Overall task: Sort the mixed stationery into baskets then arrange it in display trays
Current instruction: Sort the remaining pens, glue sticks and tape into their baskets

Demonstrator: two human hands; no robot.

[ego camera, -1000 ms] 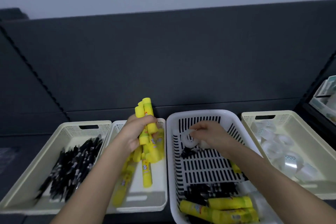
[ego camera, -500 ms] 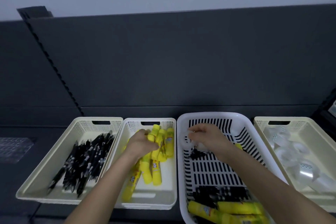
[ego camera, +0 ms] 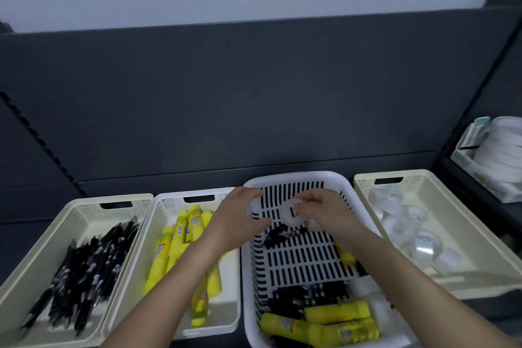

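A white slotted basket (ego camera: pixel 346 186) holds mixed stationery: yellow glue sticks (ego camera: pixel 336 322) and black pens (ego camera: pixel 308 295) at its near end, black clips (ego camera: pixel 278 234) further back. Over its far end my right hand (ego camera: pixel 324 212) pinches a clear tape roll (ego camera: pixel 291 213). My left hand (ego camera: pixel 240 217) has its fingers curled round another tape roll (ego camera: pixel 252 212) at the basket's left rim. Three cream trays stand alongside: pens (ego camera: pixel 82 265) at the left, glue sticks (ego camera: pixel 180 237) beside the basket, tape rolls (ego camera: pixel 406 229) at the right.
The trays and basket sit in a row on a dark shelf with a dark grey back panel (ego camera: pixel 254 93). At the far right a neighbouring shelf bay holds a box of white goods (ego camera: pixel 497 155). A notched upright (ego camera: pixel 42 144) runs along the left.
My left hand has let go of the yellow glue sticks in the second tray and moved right to the basket. My right hand has lifted a tape roll slightly.
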